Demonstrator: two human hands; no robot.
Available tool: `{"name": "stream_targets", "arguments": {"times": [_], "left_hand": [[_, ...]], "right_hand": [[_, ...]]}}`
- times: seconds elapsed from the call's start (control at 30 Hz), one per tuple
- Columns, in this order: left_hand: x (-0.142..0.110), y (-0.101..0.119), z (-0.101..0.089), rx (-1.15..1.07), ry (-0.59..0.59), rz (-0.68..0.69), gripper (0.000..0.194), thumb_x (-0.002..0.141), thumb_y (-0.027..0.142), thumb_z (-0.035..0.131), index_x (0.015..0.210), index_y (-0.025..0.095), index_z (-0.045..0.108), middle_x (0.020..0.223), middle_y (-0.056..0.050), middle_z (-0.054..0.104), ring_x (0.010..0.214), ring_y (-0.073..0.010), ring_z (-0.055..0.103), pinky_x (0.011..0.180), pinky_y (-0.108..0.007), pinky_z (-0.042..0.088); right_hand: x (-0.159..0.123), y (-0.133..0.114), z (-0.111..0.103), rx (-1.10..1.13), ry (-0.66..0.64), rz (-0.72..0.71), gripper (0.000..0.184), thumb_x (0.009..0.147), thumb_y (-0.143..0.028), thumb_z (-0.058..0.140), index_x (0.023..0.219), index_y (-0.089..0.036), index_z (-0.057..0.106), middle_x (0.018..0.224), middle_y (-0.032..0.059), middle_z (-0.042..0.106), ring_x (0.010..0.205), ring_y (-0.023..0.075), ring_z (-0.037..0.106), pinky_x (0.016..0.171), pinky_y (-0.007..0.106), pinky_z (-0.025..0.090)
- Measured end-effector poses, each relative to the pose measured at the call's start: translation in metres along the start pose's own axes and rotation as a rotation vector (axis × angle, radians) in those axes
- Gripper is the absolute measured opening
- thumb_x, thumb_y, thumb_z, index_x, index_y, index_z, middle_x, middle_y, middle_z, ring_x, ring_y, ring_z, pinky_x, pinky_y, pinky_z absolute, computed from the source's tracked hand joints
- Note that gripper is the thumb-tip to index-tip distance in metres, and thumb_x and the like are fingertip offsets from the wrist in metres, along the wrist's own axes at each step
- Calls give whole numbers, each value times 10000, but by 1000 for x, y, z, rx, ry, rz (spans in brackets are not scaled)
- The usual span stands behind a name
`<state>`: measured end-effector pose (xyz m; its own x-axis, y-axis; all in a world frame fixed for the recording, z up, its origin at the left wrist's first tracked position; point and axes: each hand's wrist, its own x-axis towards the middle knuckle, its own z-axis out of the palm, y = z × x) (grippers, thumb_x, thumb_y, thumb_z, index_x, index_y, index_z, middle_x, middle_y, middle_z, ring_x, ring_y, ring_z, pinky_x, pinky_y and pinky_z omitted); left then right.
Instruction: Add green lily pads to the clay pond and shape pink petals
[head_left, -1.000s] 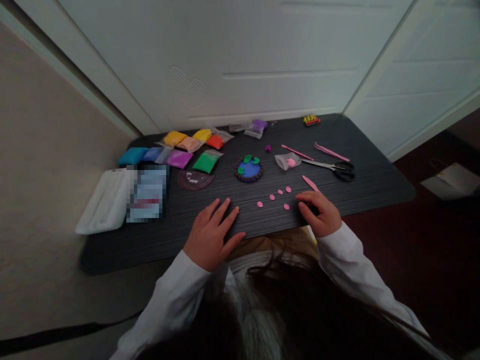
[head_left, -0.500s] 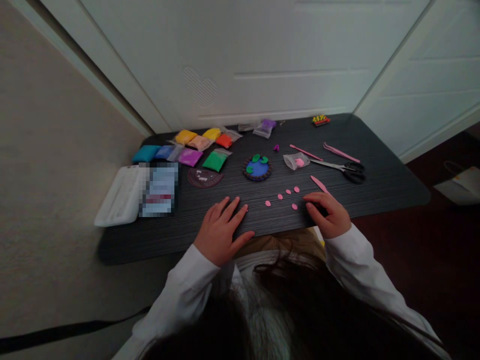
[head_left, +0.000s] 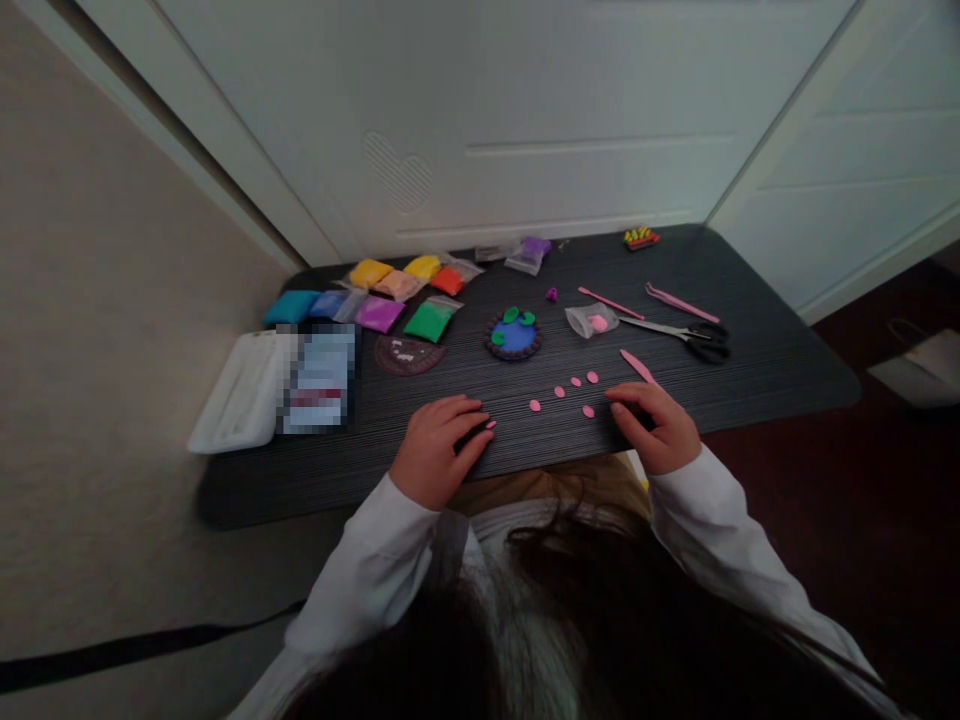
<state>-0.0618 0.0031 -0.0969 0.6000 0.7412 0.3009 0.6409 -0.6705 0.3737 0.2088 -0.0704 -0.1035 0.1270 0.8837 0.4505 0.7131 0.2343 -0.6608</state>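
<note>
My left hand [head_left: 436, 452] is at the table's front edge, its thumb and forefinger closing on a small flat pink clay disc [head_left: 491, 425]. My right hand [head_left: 657, 428] rests on the table with loosely curled fingers, thumb and forefinger apart, nothing visible between them. Between the hands lie several pink clay ovals; the closest to my right hand is one oval [head_left: 589, 411]. A pink clay knife [head_left: 637, 366] lies just beyond the right fingers. Farther back sits a round blue clay pond [head_left: 516, 337] with a brown beaded rim and green leaves.
Behind lie an open bag of pink clay [head_left: 592, 320], scissors [head_left: 697, 338], pink tweezers [head_left: 681, 301] and a thin pink tool [head_left: 611, 302]. Coloured clay packets [head_left: 430, 318], a clear protractor [head_left: 409, 355] and a white tray [head_left: 244, 392] are at left. A white panel stands behind.
My left hand has gone from lying flat with fingers spread to a pinch, and a pink clay disc now shows at its fingertips. My right hand has stayed in place.
</note>
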Motion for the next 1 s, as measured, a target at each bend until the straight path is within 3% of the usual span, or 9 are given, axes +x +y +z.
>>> {"name": "stream_targets", "arguments": {"times": [0.2,0.43,0.67,0.83,1.0], "left_hand": [[0,10,4,-7,79,-45,157,762,290,520,810,204,642,916,-40,649,943,-185,552,846,-365,404],[-3,14,4,139,168,-80,161,762,292,519,804,199,643,862,-34,664,936,-206,553,835,-377,390],[-13,12,3,175,167,-41,237,770,296,502,958,209,616,986,-51,641,999,-219,522,860,-391,375],[-20,7,-7,268,88,6,314,774,296,494,1081,268,556,1187,-47,535,1167,-258,383,956,-476,251],[-15,-4,-14,236,100,-26,233,768,310,504,961,248,617,1109,-39,585,1131,-237,423,941,-448,292]], "right_hand": [[1,-1,0,2,5,-6,186,753,-211,500,912,-218,596,907,53,619,871,173,569,786,343,457],[1,0,-1,1,4,-16,195,748,-208,503,916,-204,601,917,59,617,886,176,566,797,335,452],[1,-1,-1,3,1,-1,191,753,-232,492,910,-226,600,918,52,622,879,185,571,768,352,469],[0,0,0,3,-5,-9,190,749,-213,503,915,-221,596,918,51,618,879,175,568,776,341,466],[0,1,0,4,-15,-6,191,749,-203,508,917,-203,598,919,54,618,883,170,566,787,330,461]]}}
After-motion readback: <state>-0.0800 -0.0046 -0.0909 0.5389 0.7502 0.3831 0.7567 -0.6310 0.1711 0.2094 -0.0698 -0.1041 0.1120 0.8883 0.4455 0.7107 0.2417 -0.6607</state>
